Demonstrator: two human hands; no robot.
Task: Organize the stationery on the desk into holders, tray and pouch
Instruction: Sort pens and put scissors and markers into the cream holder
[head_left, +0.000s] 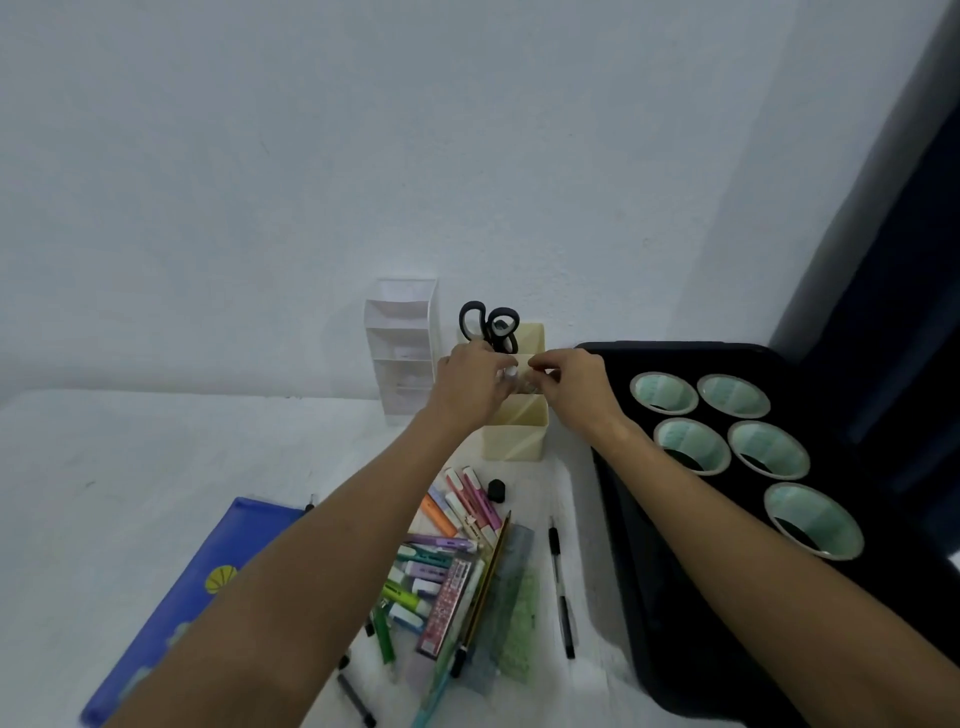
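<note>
Pinching a small clear item (514, 378), both hands (470, 382) (571, 384) — cream holder (517, 431), scissors (491, 325) behind.

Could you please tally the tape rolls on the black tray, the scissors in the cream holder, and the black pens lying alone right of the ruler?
Tape rolls on the black tray: 5
Scissors in the cream holder: 1
Black pens right of the ruler: 1
Total: 7
</note>
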